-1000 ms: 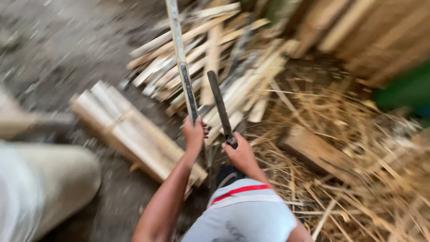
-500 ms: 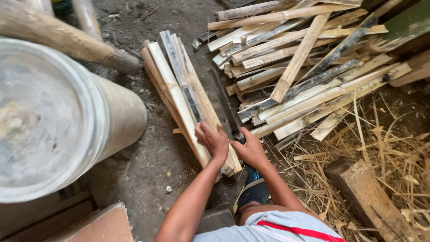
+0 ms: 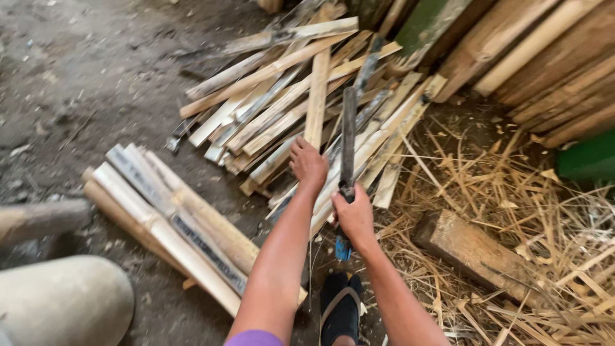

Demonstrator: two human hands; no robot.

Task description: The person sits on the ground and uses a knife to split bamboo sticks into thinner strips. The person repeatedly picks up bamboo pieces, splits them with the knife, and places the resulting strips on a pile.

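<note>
My right hand [image 3: 353, 216] grips the handle of a long dark blade [image 3: 348, 138] that points away from me, over a heap of split bamboo strips [image 3: 282, 96]. My left hand [image 3: 308, 165] is closed on the near end of one pale bamboo strip [image 3: 317, 96] from that heap. A bundle of split bamboo pieces [image 3: 170, 221] lies on the ground to the left of my left arm. My foot in a dark sandal [image 3: 339, 311] shows at the bottom.
A wooden block [image 3: 477, 256] lies among straw-like shavings [image 3: 544, 211] at the right. Tall bamboo planks [image 3: 544, 57] lean at the upper right, beside a green object [image 3: 586, 160]. A grey rounded container [image 3: 61, 301] and a log [image 3: 38, 218] sit at the lower left on dirt ground.
My left hand has left the bundle and moved right to take a strip from the loose heap. The view has swung right, so the big container is mostly out of frame.
</note>
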